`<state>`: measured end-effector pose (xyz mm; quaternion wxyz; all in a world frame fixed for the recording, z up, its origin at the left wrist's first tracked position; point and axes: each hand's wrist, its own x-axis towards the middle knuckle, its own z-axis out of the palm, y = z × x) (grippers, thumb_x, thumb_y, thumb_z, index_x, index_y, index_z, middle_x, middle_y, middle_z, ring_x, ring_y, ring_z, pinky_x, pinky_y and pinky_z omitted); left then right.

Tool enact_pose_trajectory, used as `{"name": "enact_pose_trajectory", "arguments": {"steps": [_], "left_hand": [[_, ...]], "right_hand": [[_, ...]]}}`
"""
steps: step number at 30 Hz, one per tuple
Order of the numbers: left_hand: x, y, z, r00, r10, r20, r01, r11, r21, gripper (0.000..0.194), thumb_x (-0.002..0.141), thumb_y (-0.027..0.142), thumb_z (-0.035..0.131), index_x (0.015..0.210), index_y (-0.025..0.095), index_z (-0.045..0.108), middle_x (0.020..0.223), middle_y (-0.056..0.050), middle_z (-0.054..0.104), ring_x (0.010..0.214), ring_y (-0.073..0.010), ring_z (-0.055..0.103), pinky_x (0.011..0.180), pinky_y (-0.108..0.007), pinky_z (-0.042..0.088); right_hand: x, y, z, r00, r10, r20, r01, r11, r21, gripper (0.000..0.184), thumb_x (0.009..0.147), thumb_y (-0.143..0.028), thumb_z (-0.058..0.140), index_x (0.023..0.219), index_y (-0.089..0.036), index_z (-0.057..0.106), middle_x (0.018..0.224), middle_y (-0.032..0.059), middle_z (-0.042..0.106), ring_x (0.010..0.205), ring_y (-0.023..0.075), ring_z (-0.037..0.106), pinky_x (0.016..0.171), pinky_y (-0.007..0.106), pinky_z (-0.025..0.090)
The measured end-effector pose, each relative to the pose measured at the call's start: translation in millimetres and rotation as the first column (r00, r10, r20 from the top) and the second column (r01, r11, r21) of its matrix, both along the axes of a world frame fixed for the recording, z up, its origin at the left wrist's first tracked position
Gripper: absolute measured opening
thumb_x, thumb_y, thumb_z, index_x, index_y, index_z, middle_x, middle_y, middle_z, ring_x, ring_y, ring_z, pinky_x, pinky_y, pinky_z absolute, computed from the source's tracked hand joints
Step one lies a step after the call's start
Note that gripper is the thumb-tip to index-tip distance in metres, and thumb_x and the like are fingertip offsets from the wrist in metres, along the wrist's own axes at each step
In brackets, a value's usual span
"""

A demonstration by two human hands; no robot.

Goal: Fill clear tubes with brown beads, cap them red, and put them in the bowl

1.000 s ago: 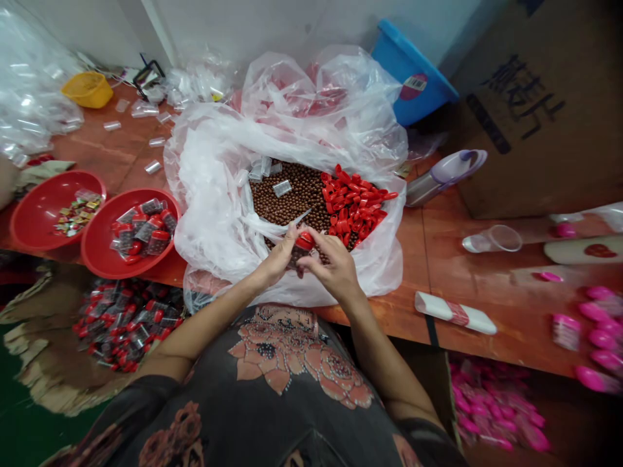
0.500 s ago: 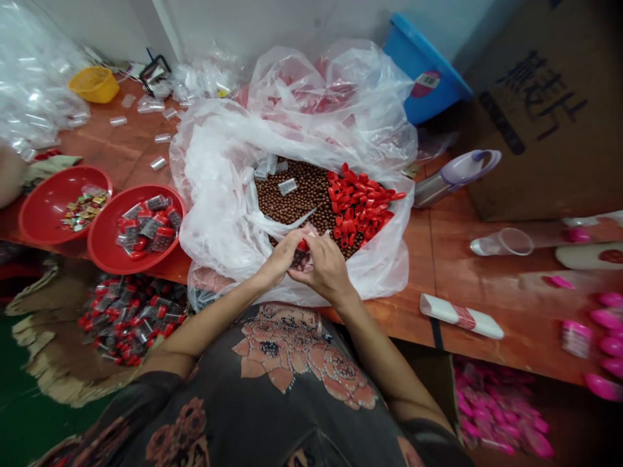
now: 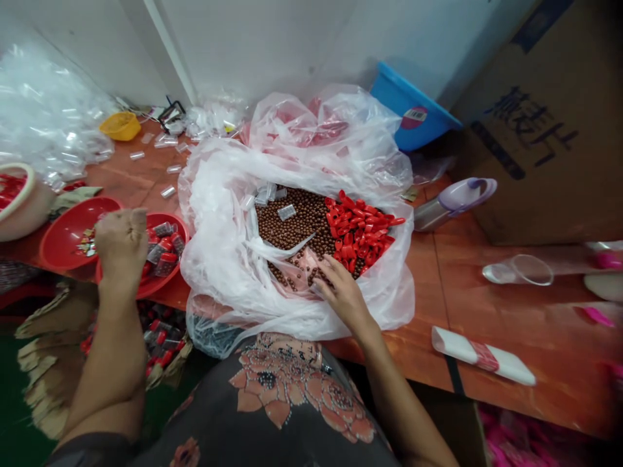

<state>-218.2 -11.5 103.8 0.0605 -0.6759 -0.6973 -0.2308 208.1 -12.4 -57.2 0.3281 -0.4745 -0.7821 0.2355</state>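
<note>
Head cam here, looking down at a big pile of stuff. The left hand point(image 3: 121, 240) is balled into a tight fist, hovering above a red bowl point(image 3: 182, 246) of clear packets with red caps. Can't tell if anything's inside that fist. The right hand point(image 3: 343, 292) is open, its fingers point(image 3: 331, 267) loosely spread and resting on a heap of brown beads point(image 3: 292, 227), with nothing visibly held. The beads sit inside a clear plastic bag point(image 3: 214, 246), right beside a pile of red plastic caps point(image 3: 357, 227), and a small clear sleeve point(image 3: 286, 212) lies on top of them. The bag is on a reddish wood surface point(image 3: 438, 311), with a second red bowl point(image 3: 63, 250) off to the left and a blue tub point(image 3: 413, 113) behind.
</note>
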Motion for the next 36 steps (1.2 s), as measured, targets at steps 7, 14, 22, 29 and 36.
{"name": "enact_pose_trajectory", "arguments": {"steps": [7,14,22,29,36], "left_hand": [[133.5,120.4,-34.0,0.830,-0.551,-0.089,0.501,0.806,-0.317,0.036,0.094,0.016,0.041,0.121,0.020,0.065,0.115,-0.010,0.067,0.103,-0.0221,0.060,0.086,-0.033,0.046],[173.0,217.1,-99.1,0.566,-0.814,-0.132,0.541,0.488,-0.685,0.048,0.086,0.001,0.043,0.119,0.026,0.068,0.135,-0.010,0.056,0.114,-0.0240,0.058,0.089,-0.035,0.044],[159.1,191.9,-116.9,0.774,-0.632,-0.039,0.451,0.594,-0.666,0.048,0.076,0.032,0.074,0.119,0.012,0.068,0.113,-0.016,0.062,0.096,-0.0269,0.063,0.083,-0.033,0.046],[159.1,175.6,-121.9,0.795,-0.601,0.084,0.488,0.551,-0.677,0.020,0.081,0.030,0.067,0.096,0.020,0.076,0.090,-0.007,0.069,0.092,-0.0220,0.061,0.080,-0.027,0.041],[183.2,180.4,-131.2,0.932,-0.231,0.277,0.361,0.577,-0.732,0.009,0.075,0.025,0.071,0.078,0.017,0.072,0.059,0.000,0.061,0.055,-0.0137,0.055,0.056,-0.023,0.037]], "right_hand": [[12.1,14.8,9.4,0.981,-0.156,0.118,0.169,0.980,-0.109,0.029,0.097,-0.025,0.044,0.105,-0.018,0.071,0.097,0.0109,0.064,0.090,0.0234,0.064,0.085,0.040,0.055],[31.4,46.4,10.7,0.873,-0.333,0.357,0.345,0.938,0.030,0.035,0.094,-0.028,0.048,0.123,-0.014,0.063,0.112,0.0167,0.059,0.095,0.0281,0.062,0.083,0.043,0.054],[35.8,52.1,-5.4,0.913,-0.275,0.300,0.313,0.946,-0.086,0.033,0.094,-0.033,0.050,0.121,-0.021,0.064,0.114,0.0137,0.057,0.092,0.0270,0.064,0.078,0.042,0.054],[34.2,40.1,-4.0,0.926,-0.378,0.006,0.370,0.904,-0.214,0.032,0.090,-0.036,0.055,0.118,-0.020,0.061,0.110,0.0107,0.059,0.093,0.0246,0.061,0.084,0.043,0.052],[36.3,14.7,3.6,0.950,-0.310,-0.035,0.292,0.923,-0.251,0.026,0.091,-0.039,0.057,0.107,-0.022,0.068,0.100,0.0078,0.062,0.094,0.0236,0.062,0.084,0.039,0.052]]}}
